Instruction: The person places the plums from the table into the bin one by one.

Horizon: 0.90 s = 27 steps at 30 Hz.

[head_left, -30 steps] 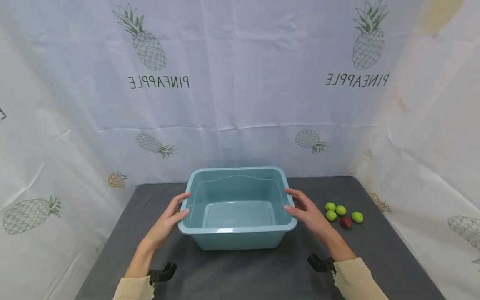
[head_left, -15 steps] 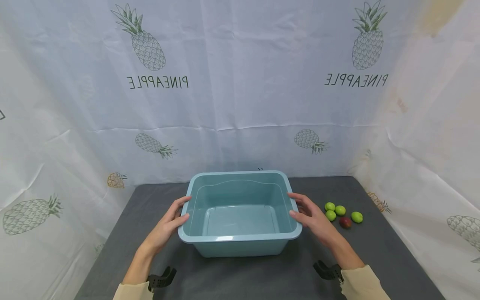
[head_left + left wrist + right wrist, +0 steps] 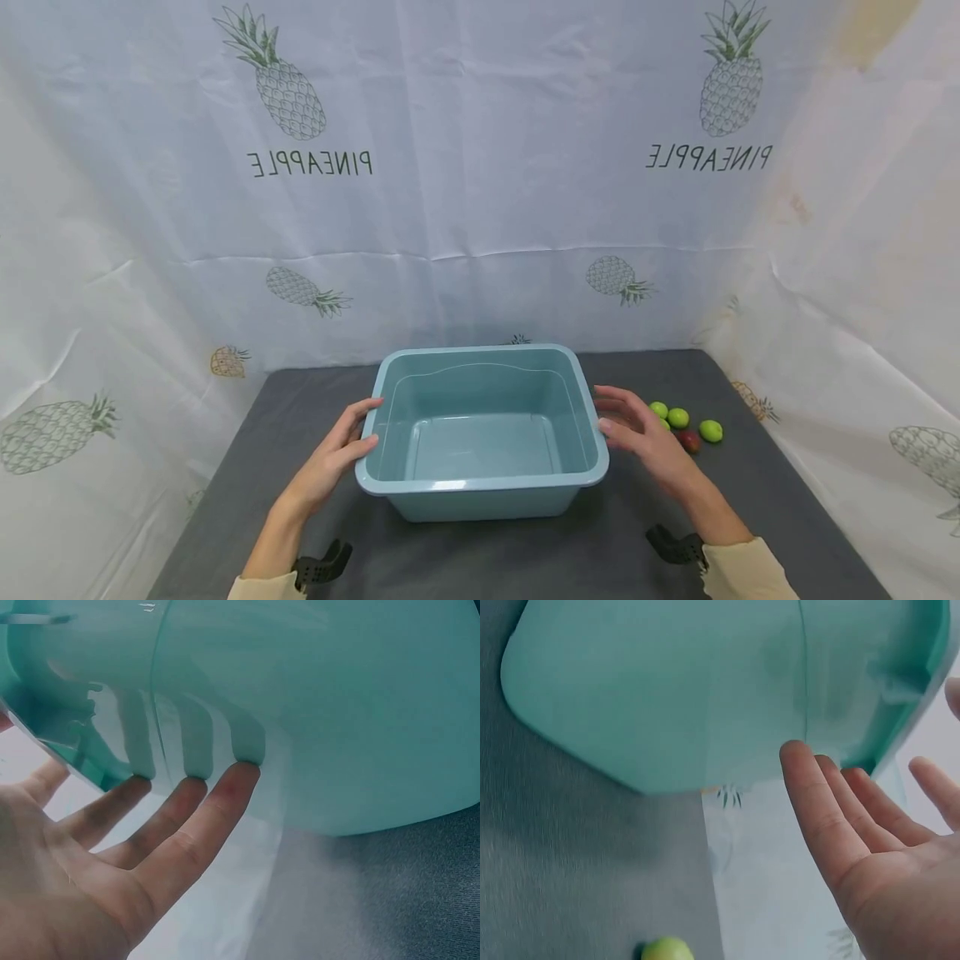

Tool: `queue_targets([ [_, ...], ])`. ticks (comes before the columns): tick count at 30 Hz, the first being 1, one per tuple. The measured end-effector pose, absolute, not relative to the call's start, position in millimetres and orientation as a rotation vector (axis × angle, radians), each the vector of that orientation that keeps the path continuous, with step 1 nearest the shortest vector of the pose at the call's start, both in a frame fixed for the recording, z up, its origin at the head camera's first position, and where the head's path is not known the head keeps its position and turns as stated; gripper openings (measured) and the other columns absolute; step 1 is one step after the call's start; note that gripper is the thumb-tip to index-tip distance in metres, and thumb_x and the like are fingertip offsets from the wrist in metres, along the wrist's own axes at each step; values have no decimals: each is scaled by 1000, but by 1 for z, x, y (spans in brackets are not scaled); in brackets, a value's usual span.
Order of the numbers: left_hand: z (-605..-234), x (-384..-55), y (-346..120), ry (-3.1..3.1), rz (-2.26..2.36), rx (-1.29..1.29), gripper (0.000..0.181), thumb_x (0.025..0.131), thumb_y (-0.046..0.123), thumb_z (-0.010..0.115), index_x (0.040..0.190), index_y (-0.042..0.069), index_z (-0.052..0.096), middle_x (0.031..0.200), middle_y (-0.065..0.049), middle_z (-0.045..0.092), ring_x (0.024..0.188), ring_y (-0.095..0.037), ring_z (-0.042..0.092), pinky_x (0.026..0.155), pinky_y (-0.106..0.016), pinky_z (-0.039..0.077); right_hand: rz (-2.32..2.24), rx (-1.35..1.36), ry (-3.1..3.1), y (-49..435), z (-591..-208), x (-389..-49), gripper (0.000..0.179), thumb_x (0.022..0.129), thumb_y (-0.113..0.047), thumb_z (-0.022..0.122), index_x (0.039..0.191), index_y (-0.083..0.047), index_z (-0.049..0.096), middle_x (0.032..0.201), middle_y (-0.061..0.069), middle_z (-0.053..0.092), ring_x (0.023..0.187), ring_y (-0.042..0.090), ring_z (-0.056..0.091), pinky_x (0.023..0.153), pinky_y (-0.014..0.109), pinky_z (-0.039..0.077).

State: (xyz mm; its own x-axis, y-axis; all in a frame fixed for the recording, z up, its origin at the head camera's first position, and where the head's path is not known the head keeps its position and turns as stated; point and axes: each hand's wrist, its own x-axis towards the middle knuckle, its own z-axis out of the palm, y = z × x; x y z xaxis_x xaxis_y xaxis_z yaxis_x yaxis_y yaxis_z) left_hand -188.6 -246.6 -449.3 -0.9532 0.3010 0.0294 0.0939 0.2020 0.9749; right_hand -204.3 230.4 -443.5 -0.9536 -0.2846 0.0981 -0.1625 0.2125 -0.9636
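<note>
A light blue plastic basin (image 3: 480,483) stands on the dark tabletop in the head view. My left hand (image 3: 330,458) holds its left rim, thumb and index finger over the edge. In the left wrist view the other fingers (image 3: 225,795) have their tips against the basin's outer wall (image 3: 360,712) below the rim. My right hand (image 3: 648,442) is beside the right rim, fingers loosely extended and holding nothing. In the right wrist view its fingertips (image 3: 799,757) overlap the outer wall, with the thumb away from the rim.
Several green fruits (image 3: 710,431) and one dark red fruit (image 3: 688,441) lie on the table (image 3: 750,517) to the right, partly behind my right hand. White cloth (image 3: 480,208) printed with pineapples hangs at the back and along both sides.
The basin has come slightly nearer and its right side has shifted right. My right hand has let go of the rim and drawn off to the right. The left hand stays at its rim.
</note>
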Motion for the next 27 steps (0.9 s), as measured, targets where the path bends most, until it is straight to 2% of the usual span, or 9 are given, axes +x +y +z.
queue_targets([
  [3,-449,-188,-247,2285,1849,382,59,105,19,52,156,10,25,156,-28,27,133,-49,42,92,-38,49,-1877,-451,2394,237,-444,-205,53,105,-18,57,152,-4,37,144,28,48,117,8,63,91,46,54],
  [6,-449,-187,-246,2275,1855,376,59,105,19,52,156,10,25,155,-28,27,132,-50,42,91,-36,50,-1869,-440,2456,243,-445,-207,53,105,-19,58,150,-1,39,141,31,49,114,8,65,90,49,54],
  [11,-448,-187,-244,2267,1861,360,59,105,20,53,156,11,25,157,-27,25,134,-49,42,91,-35,49,-1745,-301,2658,252,-450,-209,53,104,-28,61,148,-5,44,138,23,56,116,24,65,87,37,56],
  [15,-448,-185,-242,2274,1856,356,59,105,21,52,157,11,25,160,-25,21,137,-47,39,93,-38,48,-1629,-206,2797,259,-460,-213,55,103,-32,61,148,-4,46,139,22,56,122,37,59,86,30,54],
  [17,-448,-185,-241,2280,1855,355,59,105,21,52,157,12,25,161,-24,18,139,-47,37,94,-39,48,-1585,-166,2861,262,-467,-217,55,103,-34,62,147,-4,48,139,21,57,123,38,58,89,33,53],
  [22,-449,-184,-240,2283,1859,349,58,105,22,52,157,12,26,163,-22,14,141,-47,34,95,-42,47,-1509,-76,2977,266,-486,-225,53,102,-35,64,141,-1,53,136,22,59,122,39,58,98,54,47],
  [27,-450,-182,-238,2274,1859,360,58,106,21,51,157,12,25,163,-23,15,140,-48,35,94,-40,47,-1403,10,3017,268,-500,-234,51,100,-28,67,138,3,54,134,25,59,116,40,61,92,54,50],
])
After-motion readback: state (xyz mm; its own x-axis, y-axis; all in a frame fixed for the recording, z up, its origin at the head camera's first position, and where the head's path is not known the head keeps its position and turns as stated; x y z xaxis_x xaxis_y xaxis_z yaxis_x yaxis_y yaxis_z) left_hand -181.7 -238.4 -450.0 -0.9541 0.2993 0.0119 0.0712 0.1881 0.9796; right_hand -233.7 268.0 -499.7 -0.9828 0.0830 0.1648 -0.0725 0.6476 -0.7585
